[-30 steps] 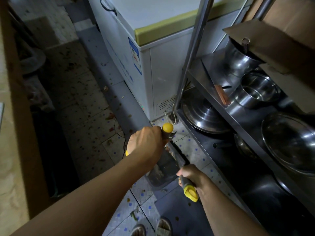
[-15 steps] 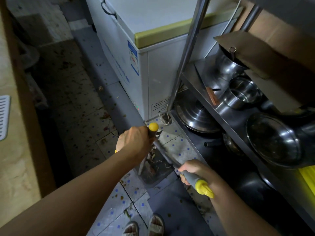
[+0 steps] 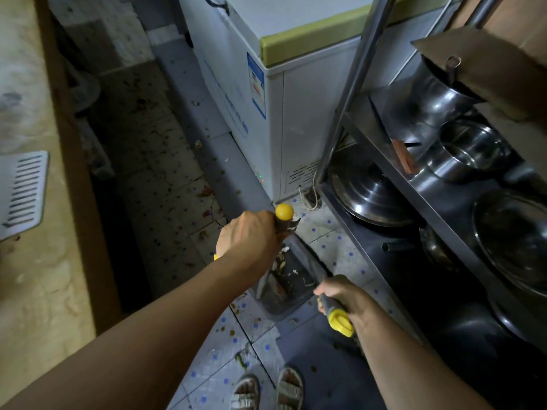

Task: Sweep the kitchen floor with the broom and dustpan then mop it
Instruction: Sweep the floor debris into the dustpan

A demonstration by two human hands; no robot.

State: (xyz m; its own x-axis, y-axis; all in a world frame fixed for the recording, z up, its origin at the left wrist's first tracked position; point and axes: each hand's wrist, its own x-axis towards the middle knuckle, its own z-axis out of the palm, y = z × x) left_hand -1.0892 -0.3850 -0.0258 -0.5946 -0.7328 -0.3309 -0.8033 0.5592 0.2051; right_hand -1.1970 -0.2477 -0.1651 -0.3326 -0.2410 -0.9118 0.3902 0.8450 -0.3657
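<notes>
My left hand (image 3: pixel 247 239) grips the dustpan's upright handle, whose yellow knob (image 3: pixel 284 212) shows above my fist. The dark grey dustpan (image 3: pixel 285 287) sits on the tiled floor (image 3: pixel 325 235) below, holding scraps of debris. My right hand (image 3: pixel 350 300) grips the broom handle (image 3: pixel 337 316), grey with a yellow end cap pointing toward me. The broom slants down along the dustpan's right edge; its bristles are hidden in shadow. More debris litters the floor tiles (image 3: pixel 165 173) to the left.
A white chest freezer (image 3: pixel 266 84) stands ahead. On the right a steel rack (image 3: pixel 414 184) holds pots, bowls and a lid, with its post (image 3: pixel 352 93) beside the freezer. A beige counter (image 3: pixel 32 232) runs along the left. My sandalled feet (image 3: pixel 266 389) show at the bottom.
The view has shifted a little between frames. My right hand has drawn the broom handle back toward me and to the right. My left hand keeps hold of the dustpan handle.
</notes>
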